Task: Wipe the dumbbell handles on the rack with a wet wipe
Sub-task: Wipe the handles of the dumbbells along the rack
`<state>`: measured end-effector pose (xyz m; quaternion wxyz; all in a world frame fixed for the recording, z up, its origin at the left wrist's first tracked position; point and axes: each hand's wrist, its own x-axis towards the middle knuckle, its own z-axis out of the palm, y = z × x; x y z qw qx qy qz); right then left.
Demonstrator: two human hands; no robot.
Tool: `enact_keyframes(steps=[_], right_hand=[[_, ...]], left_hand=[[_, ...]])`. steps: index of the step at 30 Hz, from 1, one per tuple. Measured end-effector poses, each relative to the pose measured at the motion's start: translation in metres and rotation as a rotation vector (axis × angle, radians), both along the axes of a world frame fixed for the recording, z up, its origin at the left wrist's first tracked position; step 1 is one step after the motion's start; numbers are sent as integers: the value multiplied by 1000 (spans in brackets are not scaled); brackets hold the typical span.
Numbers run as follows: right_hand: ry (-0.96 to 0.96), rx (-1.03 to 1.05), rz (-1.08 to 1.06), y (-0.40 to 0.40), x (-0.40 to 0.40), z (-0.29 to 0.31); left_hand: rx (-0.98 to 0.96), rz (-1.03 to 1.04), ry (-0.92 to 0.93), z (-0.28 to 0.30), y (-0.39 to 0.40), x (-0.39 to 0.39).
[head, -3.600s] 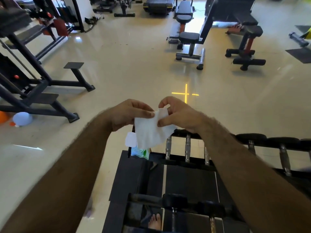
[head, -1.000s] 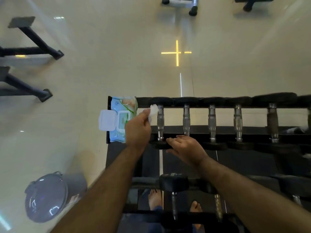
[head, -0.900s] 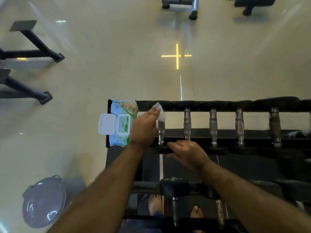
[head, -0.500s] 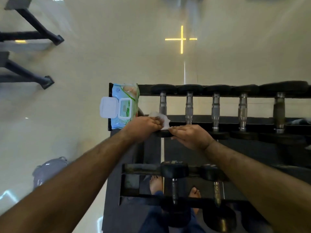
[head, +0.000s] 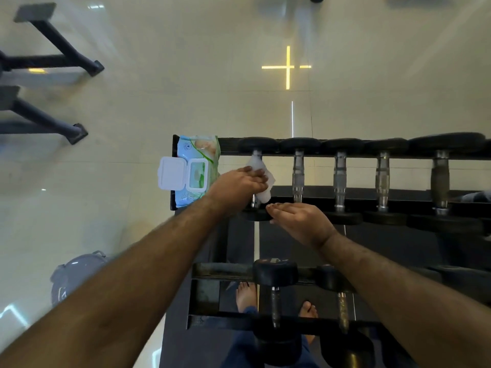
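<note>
A black dumbbell rack (head: 231, 148) holds a row of several dumbbells with metal handles on its top tier. My left hand (head: 236, 185) grips a white wet wipe (head: 261, 179) wrapped around the handle of the leftmost dumbbell (head: 256, 144). My right hand (head: 300, 221) lies flat, fingers together, on the near black head of that dumbbell and holds nothing. The neighbouring handles (head: 298, 176) stand bare to the right.
A blue-green wet wipe pack (head: 196, 171) with its white lid flipped open sits on the rack's left end. A grey lidded bin (head: 71, 280) stands on the floor at lower left. More dumbbells (head: 275, 273) rest on the lower tier. Black equipment legs (head: 55, 128) lie at far left.
My left hand has slid the wipe from the near end of the leftmost handle up toward its middle. My right hand stays on the dumbbell's near head.
</note>
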<state>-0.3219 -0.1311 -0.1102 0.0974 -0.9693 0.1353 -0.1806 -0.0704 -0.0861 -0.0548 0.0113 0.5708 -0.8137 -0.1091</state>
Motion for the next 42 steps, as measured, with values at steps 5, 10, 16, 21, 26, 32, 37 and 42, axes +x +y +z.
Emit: enact_keyframes(steps=[5,10,16,21,26,32,37,42], right_hand=[[130,30,-286,9,-14,6],[472,173,-440,-6,-9,18],[495,153,-447,-7,-7,16],[496,158,-431,-7,-7,16],[500,174,-423,-8,-7,19],[493,154,-429,-8,-7,19],[495,150,-438,-8,-7,18],[496,141,-434,-9,-5,18]], left_hand=[[127,288,143,12,37,9],[-59,542,325,18,31,-5],[-369,520,301,20,-11,-26],[-6,177,-1,5,8,-14],[232,161,67,32,35,-10],[-326,212,12,30,-29,-20],[-58,-127,-494,5,-37,-34],[289,-169,-230,1,-12,-27]])
